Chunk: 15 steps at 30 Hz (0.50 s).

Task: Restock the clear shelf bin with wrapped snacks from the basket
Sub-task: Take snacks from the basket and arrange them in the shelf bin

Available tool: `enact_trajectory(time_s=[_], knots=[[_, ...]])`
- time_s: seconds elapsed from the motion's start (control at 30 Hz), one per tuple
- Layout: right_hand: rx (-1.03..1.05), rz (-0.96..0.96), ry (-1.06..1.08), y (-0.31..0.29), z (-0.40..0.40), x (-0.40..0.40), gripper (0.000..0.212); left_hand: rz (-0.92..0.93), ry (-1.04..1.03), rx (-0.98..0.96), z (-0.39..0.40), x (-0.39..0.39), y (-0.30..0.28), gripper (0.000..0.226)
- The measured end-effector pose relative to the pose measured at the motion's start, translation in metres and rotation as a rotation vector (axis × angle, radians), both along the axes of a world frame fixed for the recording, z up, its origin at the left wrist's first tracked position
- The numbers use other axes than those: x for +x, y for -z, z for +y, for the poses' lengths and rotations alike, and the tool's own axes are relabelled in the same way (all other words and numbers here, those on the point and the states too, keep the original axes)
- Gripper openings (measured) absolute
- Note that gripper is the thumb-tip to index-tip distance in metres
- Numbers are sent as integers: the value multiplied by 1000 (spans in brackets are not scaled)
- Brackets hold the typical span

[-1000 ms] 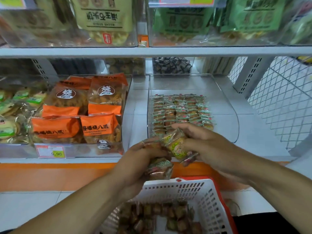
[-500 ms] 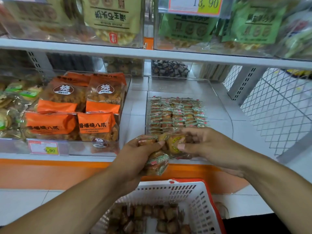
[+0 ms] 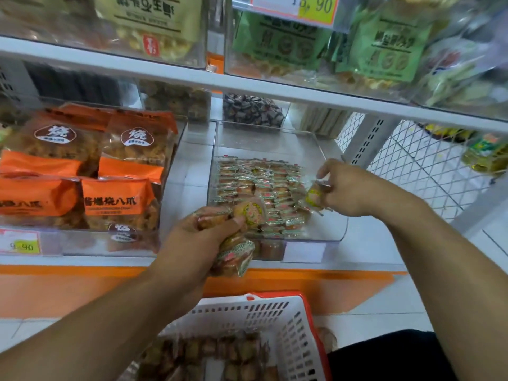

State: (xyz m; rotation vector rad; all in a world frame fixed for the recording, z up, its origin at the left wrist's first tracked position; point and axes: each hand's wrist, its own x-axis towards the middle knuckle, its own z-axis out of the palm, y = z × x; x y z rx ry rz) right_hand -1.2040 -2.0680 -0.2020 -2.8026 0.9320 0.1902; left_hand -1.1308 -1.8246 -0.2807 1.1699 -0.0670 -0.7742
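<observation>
Two hands at work over the shelf. Your left hand (image 3: 203,237) sits at about 6 o'clock of the clear shelf bin (image 3: 327,149), at its front edge; grip curled tight round a bunch of wrapped snacks (image 3: 236,251), several packets, one with a yellow round label sticking up at the fingertips, others hanging below the palm. Your right hand (image 3: 354,188) is at the bin's 3 o'clock side, over the right wall; grip narrow, fingers pinching a single wrapped snack (image 3: 313,198) with a yellow label, held just above the layer already in the bin.

Stocked snacks (image 3: 261,188) lie in neat rows across the bin floor, filling the front and left; the back strip at 12 o'clock is bare plastic.

White basket (image 3: 277,314) with a red rim sits below the shelf at 6 o'clock, near your body, with more wrapped snacks (image 3: 220,356) in its bottom; blurred there, count not readable.

At 9 o'clock of the bin, a neighbouring bin holds orange snack bags (image 3: 115,199), a price tag (image 3: 22,243) on its front. Upper shelf at 12 o'clock carries green bags (image 3: 384,42) and a yellow price label (image 3: 316,6). White wire mesh (image 3: 428,171) at 3 o'clock.
</observation>
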Motion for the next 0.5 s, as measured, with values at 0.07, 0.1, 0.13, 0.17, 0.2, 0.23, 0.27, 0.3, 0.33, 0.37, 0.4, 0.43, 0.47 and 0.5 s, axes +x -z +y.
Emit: enact_trajectory(time_s=[0.07,0.1,0.13,0.17,0.2,0.23,0.27,0.3,0.33,0.37,0.4,0.43,0.47,0.5], knots=[[-115,165,-46,8,5,12,21,-1,12,-2,-3,-2,0,15],[-165,220,-65,11,8,18,16,-6,19,5,-5,-3,0,18],[-203,250,-71,14,11,23,19,-10,24,12,-6,-3,0,19],[-220,277,-59,18,13,28,22,-13,29,17,-7,-3,1,20],[-233,300,-49,21,15,32,22,-14,32,23,-7,-3,1,21],[-238,322,-42,26,16,36,22,-15,34,28,-8,-3,2,23],[-240,337,-47,30,19,39,21,-15,37,33,-8,-2,3,25],[-246,346,-47,35,19,43,16,-14,41,36,-9,-2,3,26],[-267,341,-56,38,20,45,10,-11,45,39,-9,-1,4,28],[-278,330,-40,43,19,47,19,-6,48,40,-9,-1,5,29],[-296,324,-27,45,19,48,29,-2,53,41,-8,0,5,29],[-303,324,-18,49,17,48,35,1,58,41,-7,0,5,30],[-321,326,-22,52,15,48,37,5,65,42,-6,1,6,31],[-331,335,-21,54,14,48,37,6,71,43,-6,1,6,31]])
